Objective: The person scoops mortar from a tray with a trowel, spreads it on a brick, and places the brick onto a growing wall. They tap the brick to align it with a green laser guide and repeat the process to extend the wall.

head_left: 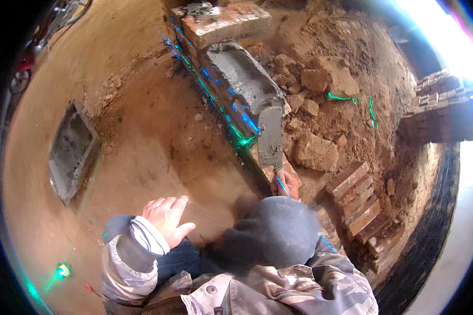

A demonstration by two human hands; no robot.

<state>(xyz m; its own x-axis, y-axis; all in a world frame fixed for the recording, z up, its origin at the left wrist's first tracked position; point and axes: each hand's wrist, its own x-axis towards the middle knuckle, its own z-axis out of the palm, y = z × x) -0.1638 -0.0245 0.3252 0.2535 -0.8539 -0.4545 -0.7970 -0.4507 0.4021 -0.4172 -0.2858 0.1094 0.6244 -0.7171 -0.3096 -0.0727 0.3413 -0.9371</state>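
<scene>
My right hand (pixel 290 184) is closed round the handle of a brick trowel (pixel 270 137). Its long rectangular blade is coated grey and points away from me. The far tip meets the near end of a bed of wet grey mortar (pixel 242 73), which has a hollow along its middle. That mortar lies on top of a low brick wall, and beyond it sits a brick (pixel 226 23) with more mortar on it. Over my left thigh, my left hand (pixel 165 216) holds nothing, its fingers stretched out and the thumb apart. My knee hides part of the right forearm.
On the ground at left is a grey mortar pan (pixel 73 152). Broken bricks and rubble (pixel 315 149) cover the soil right of the wall. Loose bricks (pixel 356 197) lie near my right knee; a brick stack (pixel 439 113) stands farther right. Green and blue laser light runs along the wall.
</scene>
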